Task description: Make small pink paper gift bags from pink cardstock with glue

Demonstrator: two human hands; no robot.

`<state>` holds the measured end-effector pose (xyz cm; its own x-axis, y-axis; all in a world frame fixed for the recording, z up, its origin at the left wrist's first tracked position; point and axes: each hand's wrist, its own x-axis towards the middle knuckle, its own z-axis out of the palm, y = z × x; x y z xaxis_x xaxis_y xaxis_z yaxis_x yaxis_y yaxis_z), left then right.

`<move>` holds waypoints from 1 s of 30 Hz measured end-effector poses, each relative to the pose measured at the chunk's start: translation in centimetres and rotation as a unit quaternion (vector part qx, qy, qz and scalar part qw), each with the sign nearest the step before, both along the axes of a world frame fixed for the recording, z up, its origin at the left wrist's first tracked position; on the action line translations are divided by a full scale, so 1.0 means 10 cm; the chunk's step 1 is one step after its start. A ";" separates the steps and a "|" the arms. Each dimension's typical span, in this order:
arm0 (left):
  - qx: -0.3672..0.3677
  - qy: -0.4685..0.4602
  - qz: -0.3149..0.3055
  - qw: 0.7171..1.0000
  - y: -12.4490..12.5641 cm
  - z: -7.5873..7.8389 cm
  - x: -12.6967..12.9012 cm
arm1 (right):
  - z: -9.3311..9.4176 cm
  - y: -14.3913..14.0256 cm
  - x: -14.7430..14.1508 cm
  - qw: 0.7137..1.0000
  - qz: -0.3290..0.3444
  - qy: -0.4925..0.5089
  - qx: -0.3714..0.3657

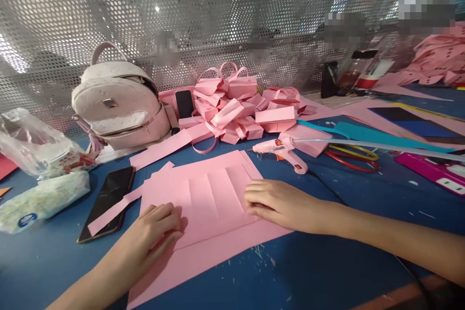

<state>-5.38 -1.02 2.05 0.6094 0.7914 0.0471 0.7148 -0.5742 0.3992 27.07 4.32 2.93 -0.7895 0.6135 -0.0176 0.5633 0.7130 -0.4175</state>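
Observation:
A pink paper sheet (218, 189) with several upright fold lines lies in front of me, on top of a larger pink sheet (203, 271). My left hand (160, 230) rests at the lower left of the creased sheet, its fingers curled and pressed together on the paper. On the right side, my right hand (271, 203) has its fingers bent closed over the sheet's edge. The fingertips of both hands are partly hidden. Just beyond the right hand lies a pink glue gun (281, 150) with a clear glue stick in its back.
Folded pink paper boxes (236, 106) are heaped behind the sheets, beside a white backpack (116, 106). At left lie a black phone (109, 203), a tissue pack (43, 201) and a plastic bag (32, 140). A magenta power strip (428, 169) sits at right. Perforated metal (225, 19) stands behind.

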 end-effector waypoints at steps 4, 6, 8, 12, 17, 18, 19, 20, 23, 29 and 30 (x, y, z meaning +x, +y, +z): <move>0.069 0.033 0.002 0.997 -0.02 -0.09 -0.05 | -0.03 0.02 -0.04 0.999 0.023 -0.015 0.024; 0.150 0.044 -0.005 0.988 -0.08 -0.15 0.00 | -0.05 0.03 -0.05 0.999 0.032 -0.021 0.035; 0.221 0.048 -0.053 0.973 -0.14 -0.21 0.11 | -0.06 0.05 -0.05 0.998 0.039 -0.025 0.046; 0.252 0.060 -0.189 0.947 -0.20 -0.24 0.42 | -0.11 0.07 -0.05 0.997 0.047 -0.019 0.061; 0.244 0.099 -0.223 0.939 -0.12 -0.25 0.60 | -0.22 0.06 -0.02 0.990 0.075 -0.008 0.116; 0.251 0.096 -0.221 0.937 -0.10 -0.26 0.60 | -0.23 0.06 -0.01 0.990 0.075 -0.009 0.122; 0.259 0.095 -0.220 0.936 -0.08 -0.27 0.60 | -0.24 0.05 -0.01 0.989 0.074 -0.010 0.126; 0.271 0.096 -0.219 0.932 -0.07 -0.29 0.60 | -0.24 0.05 -0.01 0.989 0.073 -0.009 0.126; 0.304 0.112 -0.224 0.919 -0.06 -0.32 0.60 | -0.23 0.03 -0.02 0.990 0.067 -0.019 0.125; 0.256 0.107 -0.212 0.937 -0.07 -0.35 0.56 | -0.20 -0.02 -0.03 0.978 0.063 -0.063 0.187; 0.254 0.108 -0.212 0.937 -0.07 -0.36 0.55 | -0.20 -0.04 -0.03 0.976 0.054 -0.057 0.205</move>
<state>0.11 -1.73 -1.53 0.9026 0.3853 0.1921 0.4127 -0.9014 -0.1312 26.79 3.87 0.97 -0.8572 0.5004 0.1213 0.5016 0.8648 -0.0232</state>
